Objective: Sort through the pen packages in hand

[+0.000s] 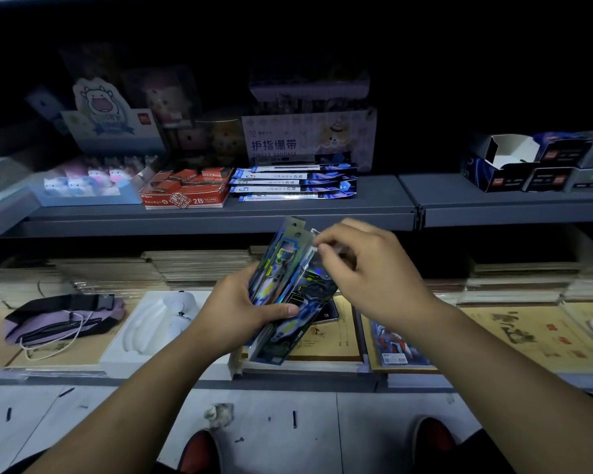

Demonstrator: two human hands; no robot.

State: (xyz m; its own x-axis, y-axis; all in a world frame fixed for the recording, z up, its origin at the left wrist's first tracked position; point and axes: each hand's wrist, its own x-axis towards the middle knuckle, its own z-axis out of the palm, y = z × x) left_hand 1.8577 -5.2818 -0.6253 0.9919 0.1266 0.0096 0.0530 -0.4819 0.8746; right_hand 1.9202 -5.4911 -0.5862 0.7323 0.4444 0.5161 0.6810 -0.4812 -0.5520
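Left hand (240, 307) grips a fanned stack of glossy blue holographic packets (290, 295) in front of the grey metal shelf (220, 217); right hand (367, 268) pinches one packet's top edge

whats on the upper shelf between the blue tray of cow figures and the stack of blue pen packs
In the head view, a red box of 2B pencil leads sits between the blue tray of cow figures and the stack of blue pen packs.

Things placed about the shelf (220, 217)

On the shelf, the eraser box (185, 188) lies left of the stacked packets (293, 183), with the bandage box (308, 138) behind them. Below the shelf, the pouch (62, 318) lies left of the tray (161, 323); both hands hold packs (285, 295) before the shelf's edge.
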